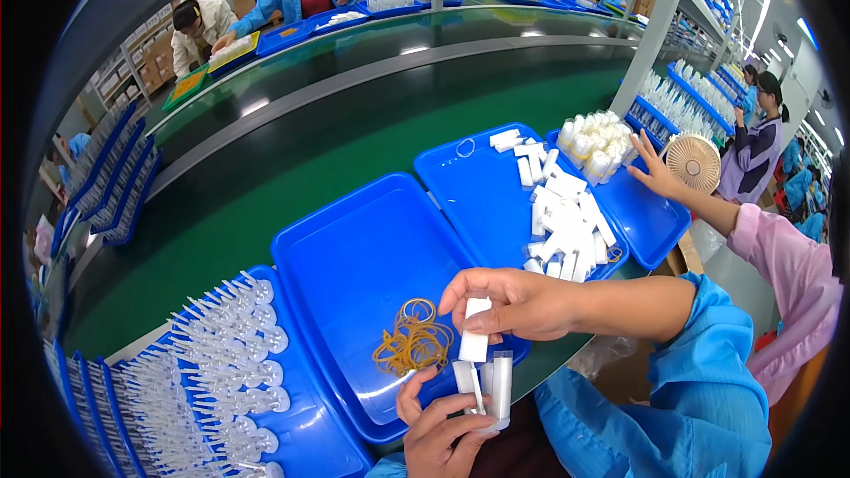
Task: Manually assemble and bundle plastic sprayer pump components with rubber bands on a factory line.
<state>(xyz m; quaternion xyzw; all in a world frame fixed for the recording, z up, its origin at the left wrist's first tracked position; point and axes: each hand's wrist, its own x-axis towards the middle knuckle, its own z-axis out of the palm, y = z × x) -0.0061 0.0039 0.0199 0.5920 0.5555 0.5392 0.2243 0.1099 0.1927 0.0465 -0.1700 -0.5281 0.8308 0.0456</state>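
Left grip (441, 435) clasps white pieces (502, 385); right grip (522, 304) pinches white block (474, 348) just beside; rubber bands (410, 345) lie left in blue tray (354, 243).

From my remote seat I see, lower centre, the left-hand grip (447, 429) holding clear-and-white tubes (501, 385); the right-hand grip (522, 305) pinches a white block (475, 345) just above them; brown rubber bands (413, 343) lie left of both, in a blue tray (350, 252).
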